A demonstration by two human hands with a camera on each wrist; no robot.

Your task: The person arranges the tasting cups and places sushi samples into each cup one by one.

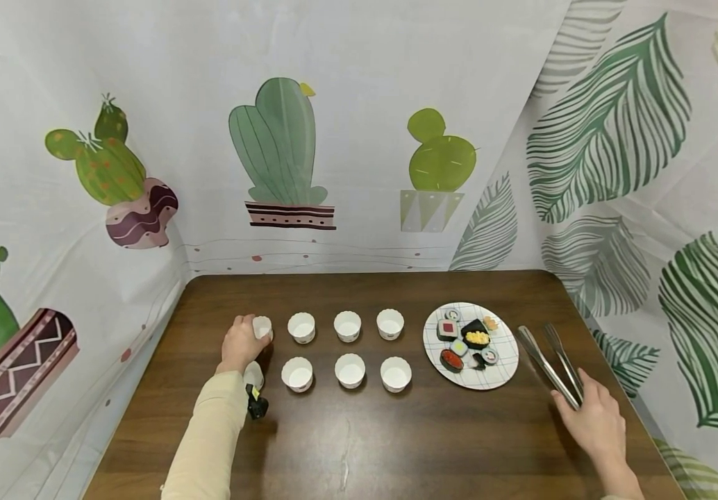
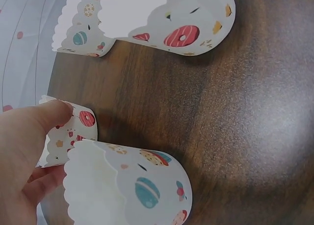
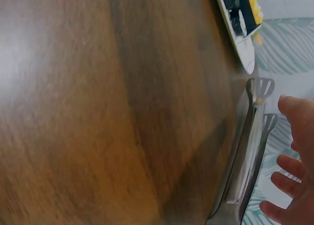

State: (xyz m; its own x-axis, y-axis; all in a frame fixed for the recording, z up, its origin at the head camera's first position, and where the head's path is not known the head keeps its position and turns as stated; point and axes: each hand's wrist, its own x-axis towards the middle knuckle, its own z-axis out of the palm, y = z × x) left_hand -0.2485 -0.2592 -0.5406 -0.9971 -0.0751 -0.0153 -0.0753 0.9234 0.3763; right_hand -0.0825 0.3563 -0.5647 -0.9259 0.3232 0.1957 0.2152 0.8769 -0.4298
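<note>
Clearly, the tongs [image 3: 244, 171] slanted away leftward from the right hand [image 1: 596, 420], its grip parted at their near end, while the left hand [image 1: 240, 345] pinched a paper cup [image 1: 262, 327].

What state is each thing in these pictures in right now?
Back-left cup: upright, held
Front-left cup: upright, partly hidden in the head view
Other six cups: upright, empty
Plate: bearing sushi pieces
Tongs: arms spread apart
Left hand: fingers pinching the back-left cup
Right hand: fingers loosely bent, near the tongs
</note>
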